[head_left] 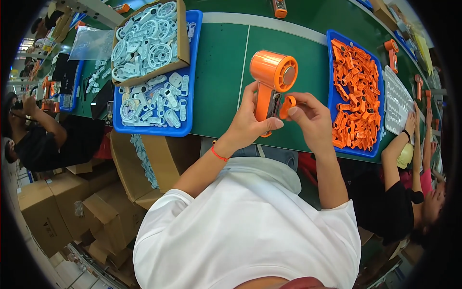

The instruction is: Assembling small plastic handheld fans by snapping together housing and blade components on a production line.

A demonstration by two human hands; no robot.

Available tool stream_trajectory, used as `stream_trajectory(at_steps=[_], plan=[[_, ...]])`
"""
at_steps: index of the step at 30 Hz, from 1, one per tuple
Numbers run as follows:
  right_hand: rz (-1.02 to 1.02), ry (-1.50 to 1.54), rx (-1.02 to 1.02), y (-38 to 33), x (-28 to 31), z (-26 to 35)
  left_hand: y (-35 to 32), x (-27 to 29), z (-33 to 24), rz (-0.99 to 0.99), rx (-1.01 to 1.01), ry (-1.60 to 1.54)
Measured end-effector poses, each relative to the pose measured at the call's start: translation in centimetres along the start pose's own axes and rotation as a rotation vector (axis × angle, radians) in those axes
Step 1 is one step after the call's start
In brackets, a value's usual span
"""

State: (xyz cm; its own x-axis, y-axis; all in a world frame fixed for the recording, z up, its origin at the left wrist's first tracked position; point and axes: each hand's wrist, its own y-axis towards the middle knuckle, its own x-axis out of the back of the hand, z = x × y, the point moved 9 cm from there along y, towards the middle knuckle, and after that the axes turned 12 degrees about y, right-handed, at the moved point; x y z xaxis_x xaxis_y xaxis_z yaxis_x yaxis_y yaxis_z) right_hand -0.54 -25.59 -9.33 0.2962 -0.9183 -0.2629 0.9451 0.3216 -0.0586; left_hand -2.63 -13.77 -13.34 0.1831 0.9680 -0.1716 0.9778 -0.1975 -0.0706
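Note:
My left hand (248, 120) is closed round the handle of an orange handheld fan (267, 65), holding it upright above the green table. The fan's round head faces right, with a grey disc at its middle. Dark inner parts show along the open side of its handle. Just right of that side, my right hand (312, 118) pinches a small curved orange plastic piece (287, 107) between thumb and fingers. The piece is close to the handle; whether they touch I cannot tell.
On the right, a blue tray (332, 72) holds many orange plastic parts. At left, a cardboard box (183, 33) of light blue parts rests on another blue tray (195, 62). Cardboard boxes (43, 212) stand below. Co-workers sit on both sides; a white blister tray (397, 98) lies far right.

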Motion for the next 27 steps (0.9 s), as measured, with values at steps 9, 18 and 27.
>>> stream_trajectory(at_steps=[9, 18, 27], plan=[[-0.217, -0.123, -0.166, -0.8, 1.8, -1.5, 0.0, -0.5, -1.3, -0.064, -0.176, 0.522], [-0.228, -0.094, -0.137, -1.0, 2.4, -1.8, 0.2, -1.3, -1.2, -0.07, -0.138, 0.618], [-0.215, -0.06, -0.225, -1.1, 2.7, -3.0, 0.1, -1.3, -1.7, -0.116, -0.107, 0.681]])
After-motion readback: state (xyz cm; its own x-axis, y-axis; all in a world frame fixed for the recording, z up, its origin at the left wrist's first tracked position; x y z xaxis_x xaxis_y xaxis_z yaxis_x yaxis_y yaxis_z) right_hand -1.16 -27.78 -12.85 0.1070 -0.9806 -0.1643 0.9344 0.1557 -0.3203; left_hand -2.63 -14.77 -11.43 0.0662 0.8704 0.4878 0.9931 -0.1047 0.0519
